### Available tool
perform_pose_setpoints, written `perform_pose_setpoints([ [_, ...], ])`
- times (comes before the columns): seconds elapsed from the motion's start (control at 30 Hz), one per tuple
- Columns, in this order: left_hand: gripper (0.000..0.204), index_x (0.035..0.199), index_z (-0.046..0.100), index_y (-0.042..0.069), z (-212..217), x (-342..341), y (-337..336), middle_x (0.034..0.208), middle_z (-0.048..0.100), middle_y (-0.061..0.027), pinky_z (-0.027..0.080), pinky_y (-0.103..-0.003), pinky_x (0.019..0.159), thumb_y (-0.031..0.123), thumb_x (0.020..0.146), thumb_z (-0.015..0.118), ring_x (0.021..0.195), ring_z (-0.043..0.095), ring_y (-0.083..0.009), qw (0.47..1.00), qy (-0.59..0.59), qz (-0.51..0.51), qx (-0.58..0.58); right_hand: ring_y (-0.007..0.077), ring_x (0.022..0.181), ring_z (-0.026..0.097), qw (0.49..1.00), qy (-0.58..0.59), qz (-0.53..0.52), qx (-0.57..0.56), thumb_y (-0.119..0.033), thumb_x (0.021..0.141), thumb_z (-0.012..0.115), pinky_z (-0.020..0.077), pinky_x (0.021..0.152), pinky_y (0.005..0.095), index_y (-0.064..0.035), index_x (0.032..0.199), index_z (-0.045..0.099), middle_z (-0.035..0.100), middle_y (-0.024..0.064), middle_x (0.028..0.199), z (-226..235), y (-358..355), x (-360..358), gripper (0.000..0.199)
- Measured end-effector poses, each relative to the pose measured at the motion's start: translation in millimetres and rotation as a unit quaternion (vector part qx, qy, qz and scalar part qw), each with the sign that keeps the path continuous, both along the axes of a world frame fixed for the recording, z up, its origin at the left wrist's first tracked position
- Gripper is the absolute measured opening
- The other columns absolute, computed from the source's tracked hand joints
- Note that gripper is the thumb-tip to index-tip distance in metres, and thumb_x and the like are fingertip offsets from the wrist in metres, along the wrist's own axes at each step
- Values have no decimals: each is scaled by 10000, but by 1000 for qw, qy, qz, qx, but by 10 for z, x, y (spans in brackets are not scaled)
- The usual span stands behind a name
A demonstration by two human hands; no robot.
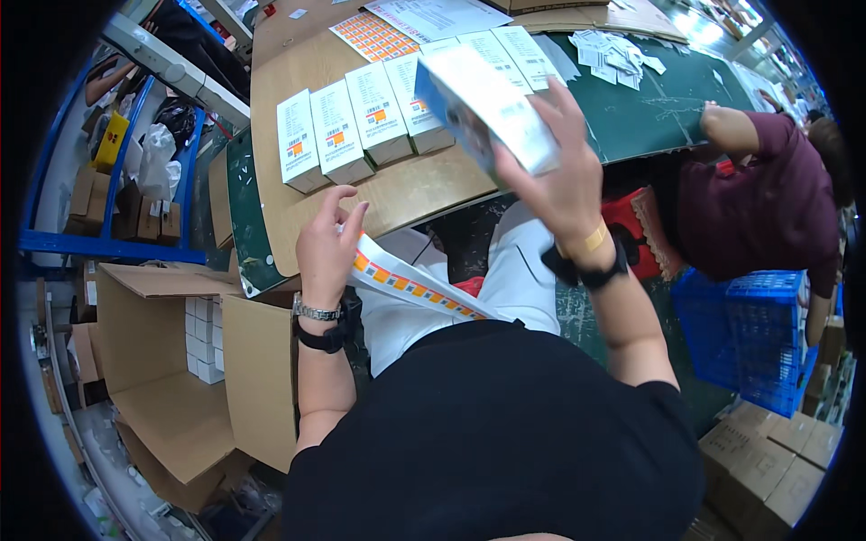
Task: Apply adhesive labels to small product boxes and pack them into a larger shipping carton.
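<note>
My right hand (564, 176) grips a white box with a blue printed side (496, 99), tilted and raised over the table, slightly blurred. Below the table's edge, my left hand (327, 243) holds one end of a long strip of orange-and-white stickers (410, 287). The strip slants down across my lap; its far end lies near my shirt. My left thumb and forefinger are curled with a gap between their tips. Several white boxes with orange stickers stand side by side on the wooden tabletop (406, 187), among them an end box (298, 140).
A sheet of orange stickers (374, 36) lies behind the boxes. Paper slips (613, 56) are heaped on the green table at right. An open carton (162, 361) holding small white boxes stands at lower left. A person in a maroon shirt (753, 203) sits at right beside a blue crate (740, 329).
</note>
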State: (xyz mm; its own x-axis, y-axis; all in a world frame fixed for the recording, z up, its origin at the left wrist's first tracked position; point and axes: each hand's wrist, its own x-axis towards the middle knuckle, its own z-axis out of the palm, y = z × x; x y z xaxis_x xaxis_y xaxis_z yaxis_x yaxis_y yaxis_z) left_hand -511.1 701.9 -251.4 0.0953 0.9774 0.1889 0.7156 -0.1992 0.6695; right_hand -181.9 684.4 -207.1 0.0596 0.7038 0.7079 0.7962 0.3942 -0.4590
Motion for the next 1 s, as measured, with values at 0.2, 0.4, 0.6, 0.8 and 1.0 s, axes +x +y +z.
perform_pose_setpoints([
  [0.2,303,1305,682,135,-144,43,375,974,796,-131,583,-397,745,257,1037,755,883,790,-290,997,8,-67,45,418,1124,766,996,-3,19,-85,-261,800,917,633,953,432,-5,1558,479,625,262,1495,-303,-708,-185,911],
  [0.4,413,1453,637,119,-286,89,893,1228,790,-183,603,-408,929,169,1052,721,1112,785,-317,995,-2,-85,46,419,994,751,985,11,-88,-148,-356,805,871,625,859,486,-49,1664,409,721,253,1232,-622,-15,-677,1022],
  [0.6,603,1623,514,31,-250,-151,453,1365,687,-182,561,-364,1027,18,1044,683,1225,656,-232,970,-173,-136,-102,446,1304,635,989,-3,-23,-145,-338,855,860,561,1045,479,-9,1717,243,548,304,1541,-872,291,-1032,1110],
  [0.8,607,1586,539,-31,-312,331,87,1409,682,-233,583,-410,997,-8,1010,728,1226,696,-326,965,-132,-227,9,456,1311,612,994,86,62,-18,-302,889,853,531,1056,494,-24,1715,196,540,300,1532,-882,144,-830,1091],
  [1.0,631,1613,537,13,-174,539,30,1430,699,-211,569,-373,997,28,1022,756,1197,670,-236,972,-121,-193,-48,446,1196,621,982,94,144,-80,-278,867,849,512,1020,500,1,1663,258,612,269,1328,-956,179,-757,1030],
])
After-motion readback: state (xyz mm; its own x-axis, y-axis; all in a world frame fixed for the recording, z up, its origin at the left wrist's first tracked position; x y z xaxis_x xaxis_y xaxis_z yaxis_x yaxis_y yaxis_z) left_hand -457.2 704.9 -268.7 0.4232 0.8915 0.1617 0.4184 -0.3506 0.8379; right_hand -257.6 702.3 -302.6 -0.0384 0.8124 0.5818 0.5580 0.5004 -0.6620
